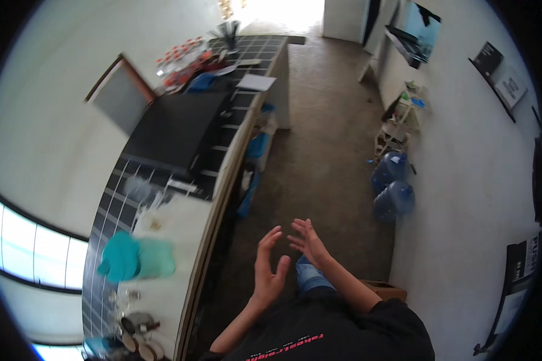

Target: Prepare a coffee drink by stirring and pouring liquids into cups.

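Both hands are raised in front of the black shirt, above the floor, with bent fingers spread and nothing in them. My left hand (269,268) is nearer the counter, its thumb apart from the fingers. Close to its right, not touching it, my right hand (309,241) points its fingers towards the left one. On the tiled counter (198,243) to the left stands a translucent pitcher (156,258) with a teal lid (120,257). Glasses (127,298) and several jars or cups lie nearer the body. A black flat cover, perhaps of a stove (180,128), lies farther along.
Bottles with red caps (180,63) stand at the counter's far end. Along the right wall are large blue water jugs (394,201), a small rack (408,113) and a cardboard box (386,291). Concrete floor (325,149) runs between counter and wall.
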The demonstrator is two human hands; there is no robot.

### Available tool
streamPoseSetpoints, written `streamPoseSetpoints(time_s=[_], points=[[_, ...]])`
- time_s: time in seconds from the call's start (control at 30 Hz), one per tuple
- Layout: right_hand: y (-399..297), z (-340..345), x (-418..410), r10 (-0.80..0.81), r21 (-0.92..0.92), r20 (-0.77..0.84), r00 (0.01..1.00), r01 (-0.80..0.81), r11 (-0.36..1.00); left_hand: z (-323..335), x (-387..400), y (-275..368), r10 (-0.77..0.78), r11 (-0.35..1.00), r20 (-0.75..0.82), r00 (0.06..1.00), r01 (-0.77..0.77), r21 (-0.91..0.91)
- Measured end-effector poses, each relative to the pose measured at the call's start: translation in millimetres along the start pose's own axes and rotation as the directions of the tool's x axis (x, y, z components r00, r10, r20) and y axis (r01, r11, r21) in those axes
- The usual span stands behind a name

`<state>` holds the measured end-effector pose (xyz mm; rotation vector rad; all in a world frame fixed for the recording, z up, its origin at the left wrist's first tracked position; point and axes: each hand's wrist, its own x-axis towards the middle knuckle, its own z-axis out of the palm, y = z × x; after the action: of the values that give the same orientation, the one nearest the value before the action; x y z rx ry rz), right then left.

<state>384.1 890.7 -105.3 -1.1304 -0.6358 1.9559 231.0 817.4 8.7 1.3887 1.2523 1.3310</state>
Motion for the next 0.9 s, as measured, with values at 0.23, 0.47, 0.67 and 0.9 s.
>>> streamPoseSetpoints(time_s=[0.23,0.47,0.67,0.9], points=[[-110,-89,93,-0.266,0.585,0.163,0.95,0.124,0.801,152,214,-119,0.26,0.862,0.538,0.802,-0.444,0.244],[-287,-151,151,-0.164,0.365,0.054,0.985,0.133,0.921,181,420,-193,-0.118,0.948,0.465,0.877,-0.04,0.317],[-395,-224,301,-0.246,0.227,-0.023,0.969,0.245,0.943,230,588,-209,-0.361,0.917,0.579,0.731,0.165,0.364],[-546,-259,449,-0.312,0.171,-0.121,0.942,0.329,0.929,308,817,-220,-0.28,0.959,0.656,0.701,0.169,0.229]])
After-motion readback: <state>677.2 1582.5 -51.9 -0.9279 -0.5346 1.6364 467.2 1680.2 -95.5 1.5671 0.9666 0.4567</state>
